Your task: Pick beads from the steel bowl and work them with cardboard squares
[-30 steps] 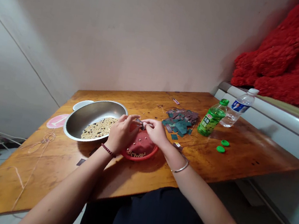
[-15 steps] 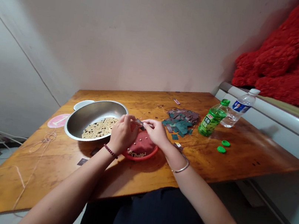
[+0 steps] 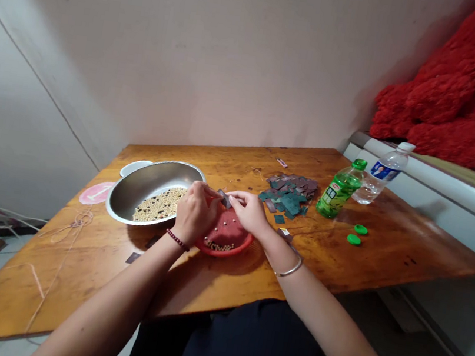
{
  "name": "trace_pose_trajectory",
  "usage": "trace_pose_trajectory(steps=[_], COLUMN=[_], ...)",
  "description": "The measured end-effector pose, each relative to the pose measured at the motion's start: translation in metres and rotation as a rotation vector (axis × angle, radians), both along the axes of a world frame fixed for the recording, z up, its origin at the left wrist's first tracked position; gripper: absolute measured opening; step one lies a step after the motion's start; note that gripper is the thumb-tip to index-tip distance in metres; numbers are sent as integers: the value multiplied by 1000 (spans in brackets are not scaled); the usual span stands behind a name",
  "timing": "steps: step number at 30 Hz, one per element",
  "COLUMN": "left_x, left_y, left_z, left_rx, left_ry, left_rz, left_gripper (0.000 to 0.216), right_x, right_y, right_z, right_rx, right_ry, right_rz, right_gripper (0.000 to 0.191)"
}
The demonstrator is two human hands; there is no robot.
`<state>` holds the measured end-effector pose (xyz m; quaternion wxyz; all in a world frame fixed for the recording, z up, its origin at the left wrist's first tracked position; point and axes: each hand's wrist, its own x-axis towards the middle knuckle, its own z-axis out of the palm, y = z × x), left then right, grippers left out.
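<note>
Over a red plastic basket (image 3: 228, 254), my two hands meet and pinch a small dark square piece (image 3: 224, 198) of thin sheet. My left hand (image 3: 195, 212) has its fingers closed at the piece's left side; fingertips are partly hidden behind the hand. Thumb and fingers of my right hand (image 3: 251, 211) are closed on its right side. Inside the basket lie a red mesh surface and several pale beads (image 3: 222, 246). Left of my left hand stands a tilted-looking steel basin (image 3: 129, 185) holding many pale and dark beads (image 3: 159, 205).
On the wooden table (image 3: 87, 286) a heap of green and brown squares (image 3: 291, 193) lies to the right. Beyond it stand a green bottle (image 3: 339, 193) and a clear bottle (image 3: 380, 175), with green caps (image 3: 354, 239) nearby. Loose string (image 3: 74, 225) and a pink disc (image 3: 95, 193) lie left.
The dark square piece shows more between my fingertips, turned slightly upward. My hands stay above the basket; the whole view has shifted slightly.
</note>
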<state>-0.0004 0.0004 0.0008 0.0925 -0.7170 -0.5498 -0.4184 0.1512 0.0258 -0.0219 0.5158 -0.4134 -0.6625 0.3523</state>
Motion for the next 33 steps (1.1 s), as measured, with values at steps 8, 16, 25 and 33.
trace_pose_trajectory(steps=[8, 16, 25, 33], left_x=[-2, 0, 1, 4], left_y=[0, 0, 1, 1], left_z=[-1, -2, -5, -5], left_rx=[23, 29, 11, -59], left_ry=[17, 23, 29, -185], left_rz=[14, 2, 8, -40], left_gripper=[20, 19, 16, 27], right_x=[0, -2, 0, -2], right_y=[1, 3, -2, 2], right_z=[-1, -6, -2, -7], right_rx=[3, 12, 15, -6], right_ry=[4, -15, -69, -18], right_rz=[19, -2, 7, 26], right_gripper=[20, 19, 20, 20])
